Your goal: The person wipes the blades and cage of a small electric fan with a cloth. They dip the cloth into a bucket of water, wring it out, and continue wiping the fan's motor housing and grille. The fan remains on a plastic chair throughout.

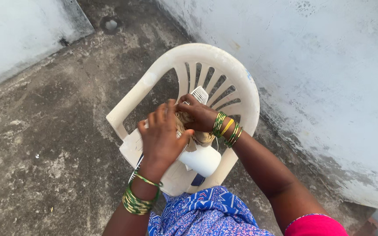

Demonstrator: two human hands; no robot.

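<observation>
Head view: left hand (162, 135), right hand (200, 116) both grip tan cloth (197, 137) over white chair (237, 83); cracked concrete floor (44, 131).

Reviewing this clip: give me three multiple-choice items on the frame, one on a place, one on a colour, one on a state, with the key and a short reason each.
1. Where does the white appliance rest?
A. on the concrete floor
B. on the seat of the white plastic chair
C. on a wall ledge

2. What colour are the bangles on both wrists?
A. green and yellow
B. red and silver
C. plain black

3. What is the right hand doing?
A. hanging free at the side
B. resting flat on the wall
C. pressing a tan cloth against the appliance

Key: 1 B, it lies on the chair seat; 2 A, green bands with yellow ones show; 3 C, its fingers bear on the cloth, with the left hand alongside.
</observation>
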